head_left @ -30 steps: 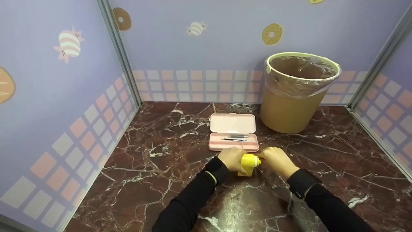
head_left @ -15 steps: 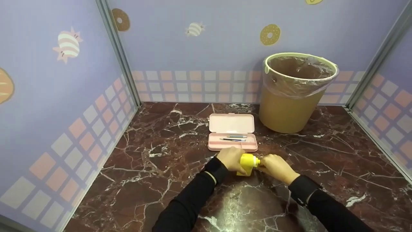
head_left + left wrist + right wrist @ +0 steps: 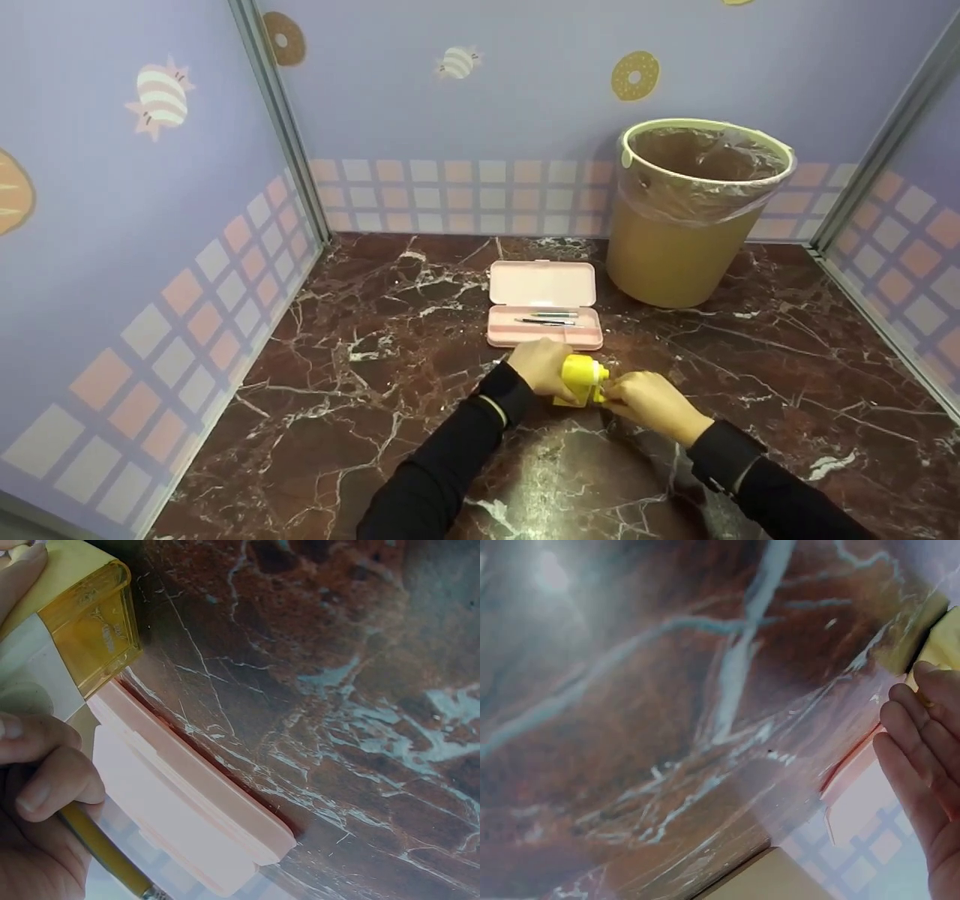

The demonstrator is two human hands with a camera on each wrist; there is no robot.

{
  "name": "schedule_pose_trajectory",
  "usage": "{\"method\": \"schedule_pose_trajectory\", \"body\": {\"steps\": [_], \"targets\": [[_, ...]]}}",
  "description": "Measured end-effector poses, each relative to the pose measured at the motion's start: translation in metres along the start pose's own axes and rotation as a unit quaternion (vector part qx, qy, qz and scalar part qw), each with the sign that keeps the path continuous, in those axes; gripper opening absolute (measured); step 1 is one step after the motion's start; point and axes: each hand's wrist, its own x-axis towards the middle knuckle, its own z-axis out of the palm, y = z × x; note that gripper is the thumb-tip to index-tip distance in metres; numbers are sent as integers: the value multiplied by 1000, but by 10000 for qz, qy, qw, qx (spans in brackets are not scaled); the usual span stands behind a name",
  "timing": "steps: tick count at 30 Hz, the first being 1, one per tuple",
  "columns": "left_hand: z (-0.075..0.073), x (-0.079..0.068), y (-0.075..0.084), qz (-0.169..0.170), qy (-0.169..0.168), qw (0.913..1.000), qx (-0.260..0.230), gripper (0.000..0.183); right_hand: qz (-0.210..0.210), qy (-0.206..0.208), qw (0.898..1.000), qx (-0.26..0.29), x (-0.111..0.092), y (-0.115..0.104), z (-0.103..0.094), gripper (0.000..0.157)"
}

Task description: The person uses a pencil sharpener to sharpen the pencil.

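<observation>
A yellow crank pencil sharpener (image 3: 577, 367) stands on the marble surface. My left hand (image 3: 541, 367) grips its left side. In the left wrist view the sharpener's clear yellow shavings box (image 3: 94, 645) shows, and a yellow-olive pencil (image 3: 105, 851) with a metal end passes under my curled fingers; its other end is hidden. On the right side, my right hand (image 3: 651, 401) pinches the yellow crank handle (image 3: 599, 394), which is low beside the sharpener. Straightish fingers (image 3: 911, 765) of that hand fill the right edge of the right wrist view, with the thumb hidden.
Just behind the hands lies an open pink pencil case (image 3: 541, 283), with a few slim pens or pencils (image 3: 551, 322) in its tray. A lined waste bin (image 3: 675, 255) stands at the back right. Patterned panels (image 3: 450, 112) enclose the surface.
My right hand has moved down and slightly right, bringing the crank handle from near the top of the sharpener to lower down. The left hand and sharpener stay in place.
</observation>
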Motion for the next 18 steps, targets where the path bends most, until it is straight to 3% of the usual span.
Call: {"method": "schedule_pose_trajectory", "body": {"steps": [8, 18], "targets": [[-1, 0, 0, -16, 15, 9999, 138, 50, -51, 11, 9999, -87, -2, -9, -10, 16], [0, 1, -2, 8, -24, 10000, 40, 50, -233, 61, 9992, -307, -3, -16, -20, 13]]}}
